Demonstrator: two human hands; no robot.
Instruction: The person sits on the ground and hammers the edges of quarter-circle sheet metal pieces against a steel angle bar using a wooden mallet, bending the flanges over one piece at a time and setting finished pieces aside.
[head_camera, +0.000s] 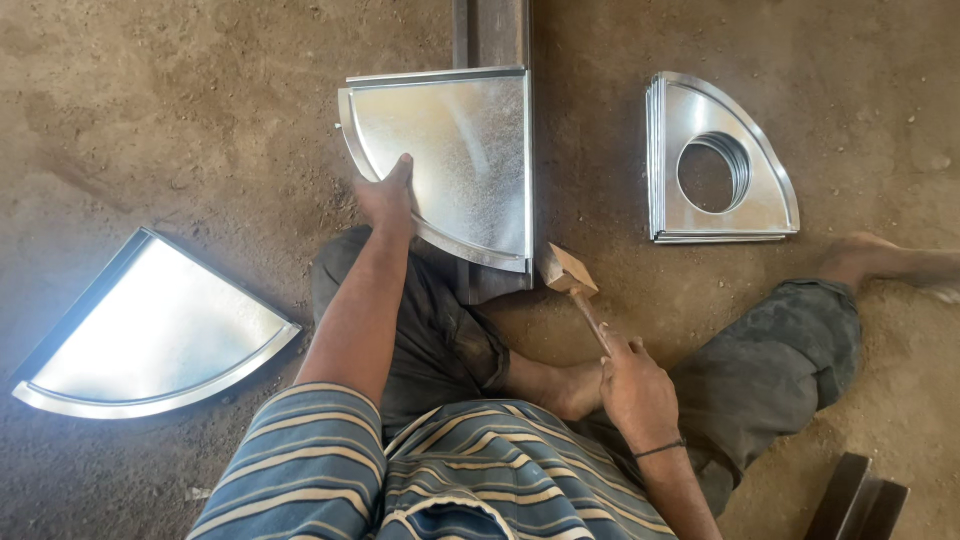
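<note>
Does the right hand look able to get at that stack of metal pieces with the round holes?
Probably yes, but not freely: the right hand is closed on a wooden mallet. The stack of holed pieces lies on bare dirt floor on that side, with nothing between.

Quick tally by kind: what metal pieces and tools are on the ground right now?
Solid quarter-round sheet panels: 2, one under the left hand at, one at
Stacks of panels with round holes: 1
Wooden mallets: 1, in the right hand
Steel bars: 2
Total: 6
</note>
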